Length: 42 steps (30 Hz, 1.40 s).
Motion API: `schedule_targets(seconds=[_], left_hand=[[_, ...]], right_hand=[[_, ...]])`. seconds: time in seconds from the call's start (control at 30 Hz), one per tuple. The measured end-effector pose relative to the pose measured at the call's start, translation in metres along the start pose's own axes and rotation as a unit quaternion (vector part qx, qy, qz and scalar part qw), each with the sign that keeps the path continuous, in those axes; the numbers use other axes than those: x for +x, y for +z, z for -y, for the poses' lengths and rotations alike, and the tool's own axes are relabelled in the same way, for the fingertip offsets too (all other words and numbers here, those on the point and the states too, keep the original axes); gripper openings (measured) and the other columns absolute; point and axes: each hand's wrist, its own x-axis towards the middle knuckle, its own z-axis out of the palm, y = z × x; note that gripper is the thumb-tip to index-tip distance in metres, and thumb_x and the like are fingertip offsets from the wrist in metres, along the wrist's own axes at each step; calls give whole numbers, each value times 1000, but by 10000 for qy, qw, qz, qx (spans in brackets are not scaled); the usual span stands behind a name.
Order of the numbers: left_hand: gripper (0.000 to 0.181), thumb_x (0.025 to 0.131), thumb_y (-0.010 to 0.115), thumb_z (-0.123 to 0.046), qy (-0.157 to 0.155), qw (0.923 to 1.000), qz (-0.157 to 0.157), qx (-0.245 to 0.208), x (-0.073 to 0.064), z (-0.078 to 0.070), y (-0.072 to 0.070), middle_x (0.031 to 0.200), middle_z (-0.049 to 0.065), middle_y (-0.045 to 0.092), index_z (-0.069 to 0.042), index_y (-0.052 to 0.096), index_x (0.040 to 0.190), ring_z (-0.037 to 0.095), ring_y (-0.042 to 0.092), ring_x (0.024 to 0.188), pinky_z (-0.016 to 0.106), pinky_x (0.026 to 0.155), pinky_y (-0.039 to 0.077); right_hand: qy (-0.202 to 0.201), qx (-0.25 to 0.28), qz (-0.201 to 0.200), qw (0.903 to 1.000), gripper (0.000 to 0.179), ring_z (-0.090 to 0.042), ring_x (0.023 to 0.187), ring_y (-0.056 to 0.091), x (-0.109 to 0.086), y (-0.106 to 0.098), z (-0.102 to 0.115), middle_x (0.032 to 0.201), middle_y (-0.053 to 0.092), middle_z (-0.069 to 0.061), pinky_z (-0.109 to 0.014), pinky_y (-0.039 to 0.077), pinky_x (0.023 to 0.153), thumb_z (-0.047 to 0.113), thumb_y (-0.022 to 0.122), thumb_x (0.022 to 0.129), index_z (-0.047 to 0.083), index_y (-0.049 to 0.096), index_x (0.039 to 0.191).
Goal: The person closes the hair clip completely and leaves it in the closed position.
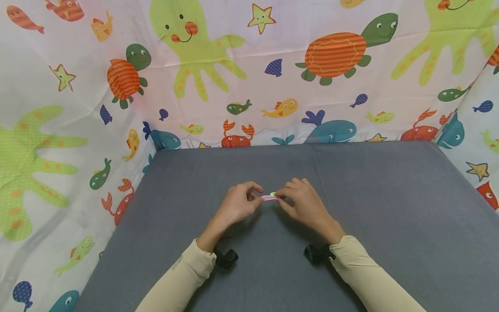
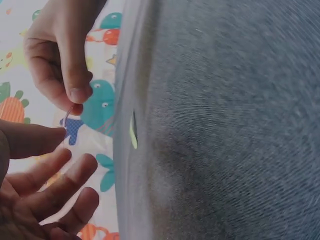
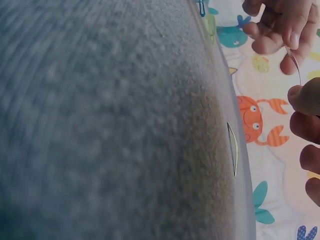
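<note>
A thin pink band [image 1: 268, 198] spans the small gap between my two hands, held above the grey table. My left hand [image 1: 239, 203] pinches one end between thumb and forefinger, its other fingers spread loosely in the left wrist view. The other end is pinched by my right hand [image 1: 306, 206], whose fingertips hide it. Seen edge-on in the right wrist view, the pink band [image 3: 296, 65] bows slightly. Beyond the hands, a narrow yellow-green loop [image 3: 233, 150] lies on the table; in the head view it shows just behind the right fingertips.
The grey tabletop [image 1: 187, 182] stretches around both hands. A white curtain [image 1: 218, 26] printed with sea animals hangs along its back and sides. Each wrist wears a black camera [image 1: 226, 258], below a cream sleeve [image 1: 187, 273].
</note>
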Motion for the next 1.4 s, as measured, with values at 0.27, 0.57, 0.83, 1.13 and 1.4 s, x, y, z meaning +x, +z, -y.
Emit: schedule_targets(seconds=[0.27,0.57,0.83,1.13,1.4], left_hand=[[14,90,77,-21,568,9902,-530,1157,-2,-4,12,93,-5,75,-19,78,104,15,60,83,32,71,47],[11,90,77,-21,450,9820,-710,1691,2,-10,28,89,-2,75,-18,81,100,16,58,83,33,71,44],[10,89,79,-19,430,9833,-658,1641,7,-11,34,87,-1,75,-16,81,98,15,61,78,32,68,48],[11,89,79,-20,259,9862,-434,1575,10,-5,38,84,0,75,-17,80,99,14,65,74,32,64,50],[11,88,80,-21,209,9850,-447,1655,13,-3,39,82,-1,75,-19,80,99,14,65,71,31,59,49]], right_hand=[[210,21,111,9997,12,-14,73,53,-4,-7,-4,78,70,4,-33,36,69,13,87,79,14,79,88],[536,9,553,9970,9,-16,75,56,-7,-13,-7,78,70,3,-33,37,69,13,85,81,14,79,88],[900,331,818,9920,8,-19,77,62,-10,-12,-10,81,72,2,-35,42,71,13,83,83,12,79,91],[1051,374,1173,9868,9,-17,79,64,-12,-7,-13,85,73,1,-42,50,76,16,82,85,14,81,94],[1182,227,1231,9851,10,-18,80,64,-11,-4,-12,86,74,0,-44,51,76,17,83,85,14,81,94]])
